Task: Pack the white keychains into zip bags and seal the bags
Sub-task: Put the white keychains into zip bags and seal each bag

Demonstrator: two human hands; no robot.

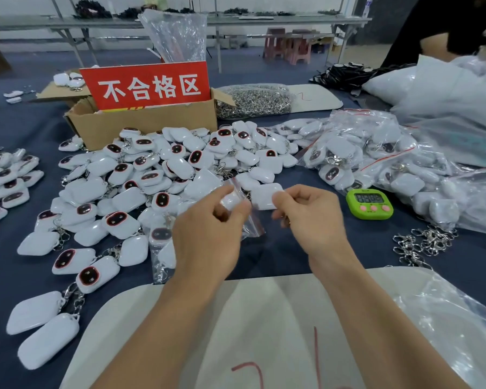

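a: what do the hands hold, from where you sit?

b: i see the left hand (pixel 208 237) pinching a clear zip bag (pixel 253 225) with a red seal strip, thumb and fingers curled on its upper part. the right hand (pixel 314 223) grips a white keychain (pixel 264 196) by its near edge, thumb on top and fingers curled under.

a: is the keychain in the bag?

b: it sits just beside the bag, touching its right edge, and both are lifted above the blue cloth (pixel 289 248). i cannot tell whether it has entered the mouth. something white shows through the plastic near the left fingertips, too blurred for me to name.

a: and the stock?

b: the loose keychains (pixel 163 169) lie heaped behind and to the left of the hands, some face up with dark red-rimmed ovals, some showing plain white backs. the bagged keychains (pixel 362 153) are piled to the right.

a: anything else on the table?

b: a green timer (pixel 369 203) lies near the right hand, between it and the bagged pile. behind the heap stands a cardboard box (pixel 141 127) with a red sign (pixel 149 85) propped in it, and a sack of metal clasps (pixel 253 101) lies just right of the box. a white board (pixel 236 332) with red marks lies under the forearms.
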